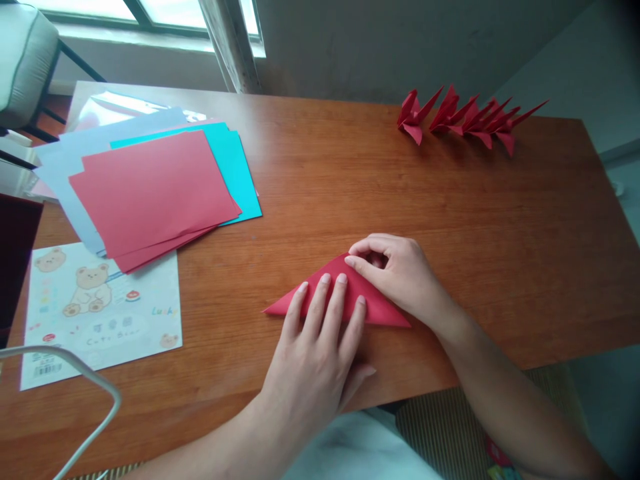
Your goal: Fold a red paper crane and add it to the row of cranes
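A red paper folded into a triangle [373, 303] lies flat near the front edge of the wooden table [380, 200]. My left hand [315, 353] rests on it with fingers stretched out flat, pressing it down. My right hand [400, 270] sits at the triangle's upper corner with fingers curled, the fingertips pressed on the fold.
A fanned stack of red, turquoise and pale blue sheets [150, 187] lies at the left. A paper pack cover with cartoon bears [100, 313] sits below it. Several folded red paper cranes [470, 117] stand in a row at the back right. A white cable [75, 380] curves at the front left.
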Tool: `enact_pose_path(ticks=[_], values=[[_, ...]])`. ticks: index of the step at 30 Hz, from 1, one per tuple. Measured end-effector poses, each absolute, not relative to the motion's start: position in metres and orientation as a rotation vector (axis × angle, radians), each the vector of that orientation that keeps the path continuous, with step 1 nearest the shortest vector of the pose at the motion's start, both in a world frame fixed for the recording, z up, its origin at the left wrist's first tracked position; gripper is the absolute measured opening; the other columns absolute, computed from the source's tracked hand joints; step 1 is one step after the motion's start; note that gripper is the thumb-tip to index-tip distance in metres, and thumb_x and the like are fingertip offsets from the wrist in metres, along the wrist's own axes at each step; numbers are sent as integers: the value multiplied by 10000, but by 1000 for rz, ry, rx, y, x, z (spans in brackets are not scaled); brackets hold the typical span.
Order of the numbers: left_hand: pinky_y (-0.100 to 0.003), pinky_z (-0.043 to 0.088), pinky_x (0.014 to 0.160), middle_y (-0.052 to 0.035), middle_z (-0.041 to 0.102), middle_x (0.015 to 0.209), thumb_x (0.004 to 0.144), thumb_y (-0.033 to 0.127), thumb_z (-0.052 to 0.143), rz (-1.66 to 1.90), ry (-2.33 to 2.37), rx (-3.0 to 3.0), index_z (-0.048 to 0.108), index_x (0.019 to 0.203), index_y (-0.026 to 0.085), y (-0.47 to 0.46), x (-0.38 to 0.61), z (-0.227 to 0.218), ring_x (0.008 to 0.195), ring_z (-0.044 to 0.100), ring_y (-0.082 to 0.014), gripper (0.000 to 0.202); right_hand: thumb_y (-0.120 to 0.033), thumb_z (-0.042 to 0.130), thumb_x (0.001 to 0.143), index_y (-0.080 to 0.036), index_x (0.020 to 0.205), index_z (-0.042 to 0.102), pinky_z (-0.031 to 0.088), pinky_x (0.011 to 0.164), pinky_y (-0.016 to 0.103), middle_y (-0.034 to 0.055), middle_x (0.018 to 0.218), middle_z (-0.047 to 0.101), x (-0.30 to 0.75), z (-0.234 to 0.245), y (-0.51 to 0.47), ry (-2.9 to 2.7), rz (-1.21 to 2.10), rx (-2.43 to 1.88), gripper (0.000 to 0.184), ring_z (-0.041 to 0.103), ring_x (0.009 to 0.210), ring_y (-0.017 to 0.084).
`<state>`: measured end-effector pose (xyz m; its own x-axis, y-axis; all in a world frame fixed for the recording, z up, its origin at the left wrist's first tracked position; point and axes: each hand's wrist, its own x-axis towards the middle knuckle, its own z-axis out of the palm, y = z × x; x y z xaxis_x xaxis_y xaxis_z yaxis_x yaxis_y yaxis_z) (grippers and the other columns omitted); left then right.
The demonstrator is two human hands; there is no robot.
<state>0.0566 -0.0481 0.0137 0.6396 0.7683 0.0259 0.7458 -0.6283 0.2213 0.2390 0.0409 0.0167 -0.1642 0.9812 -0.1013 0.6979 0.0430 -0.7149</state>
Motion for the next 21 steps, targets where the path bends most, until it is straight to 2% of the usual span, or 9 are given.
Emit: enact_pose_path(ticks=[12, 21], values=[[-574, 222, 1206, -244, 400, 1580, 924, 629, 523, 150, 1221, 2693, 426, 1501, 110, -48, 56, 14, 1485, 326, -431, 782, -164, 662, 874, -204, 793, 694, 442, 647, 281, 1, 769, 701, 239, 16, 38, -2004, 815, -1623, 95, 579, 652, 140], [-571, 231, 1200, -237, 405, 1580, 908, 646, 541, 138, 1227, 2703, 435, 1495, 114, -47, 56, 15, 1478, 339, -427, 800, -168, 690, 862, -192, 836, 731, 457, 644, 278, -1, 773, 711, 240, 14, 37, -1977, 819, -1620, 54, 574, 623, 132]])
